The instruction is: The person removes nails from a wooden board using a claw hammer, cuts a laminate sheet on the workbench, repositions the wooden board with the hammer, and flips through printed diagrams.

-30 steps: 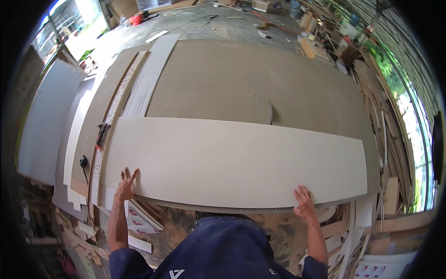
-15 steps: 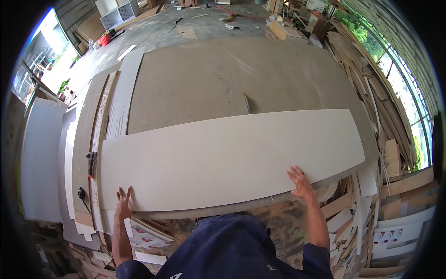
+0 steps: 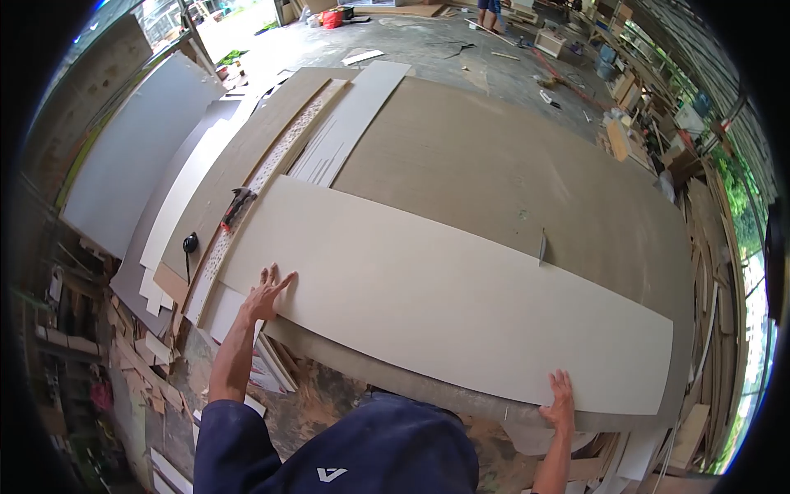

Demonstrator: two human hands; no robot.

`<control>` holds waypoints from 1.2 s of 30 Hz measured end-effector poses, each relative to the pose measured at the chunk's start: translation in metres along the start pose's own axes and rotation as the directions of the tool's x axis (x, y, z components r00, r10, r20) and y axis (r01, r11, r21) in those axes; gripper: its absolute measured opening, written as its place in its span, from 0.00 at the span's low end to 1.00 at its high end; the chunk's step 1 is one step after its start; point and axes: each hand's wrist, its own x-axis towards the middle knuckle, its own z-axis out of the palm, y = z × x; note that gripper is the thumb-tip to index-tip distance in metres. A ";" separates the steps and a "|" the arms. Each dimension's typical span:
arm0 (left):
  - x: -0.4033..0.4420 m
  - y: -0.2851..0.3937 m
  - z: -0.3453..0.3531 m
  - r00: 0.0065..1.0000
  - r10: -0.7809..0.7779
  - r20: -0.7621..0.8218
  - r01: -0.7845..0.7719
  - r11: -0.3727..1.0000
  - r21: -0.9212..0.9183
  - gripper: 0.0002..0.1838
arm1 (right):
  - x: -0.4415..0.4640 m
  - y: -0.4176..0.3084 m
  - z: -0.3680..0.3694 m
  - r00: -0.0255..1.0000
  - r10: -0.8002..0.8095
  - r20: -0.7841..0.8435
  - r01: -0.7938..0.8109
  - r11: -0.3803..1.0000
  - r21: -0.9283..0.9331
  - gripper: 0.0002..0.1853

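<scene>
A long cream-white board (image 3: pixel 444 288) lies flat across the near side of a large brown worktop (image 3: pixel 461 140). My left hand (image 3: pixel 267 296) rests on the board's near edge by its left end, fingers spread. Towards the right end, my right hand (image 3: pixel 560 400) lies over the same edge, its fingers stretched out on the surface. A thin upright blade (image 3: pixel 542 247) sticks up from the worktop at the board's far edge. Left of the board, a claw hammer (image 3: pixel 237 208) with a dark and red handle lies on a speckled strip (image 3: pixel 280 153).
A black tape measure (image 3: pixel 190 243) sits on the worktop's left part. Pale strips (image 3: pixel 358 123) lie beyond the board's left end. A large white panel (image 3: pixel 136 156) leans at left. Offcuts (image 3: pixel 148 350) litter the floor, and another person's legs (image 3: pixel 489 15) show far back.
The view has turned left, so the board and worktop now slant down to the right. Both hands remain at the board's near edge; any sliding of the board is hard to tell.
</scene>
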 end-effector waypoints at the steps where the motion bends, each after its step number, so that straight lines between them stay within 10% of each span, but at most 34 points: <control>1: -0.001 0.005 0.006 1.000 0.013 0.005 -0.013 1.000 0.003 0.69 | -0.002 0.005 0.008 1.000 0.017 0.009 -0.017 1.000 0.013 0.46; 36: 0.104 -0.029 -0.038 1.000 -0.009 -0.028 0.008 1.000 -0.023 0.67 | 0.117 -0.028 0.023 0.997 0.077 -0.026 -0.078 0.996 -0.033 0.46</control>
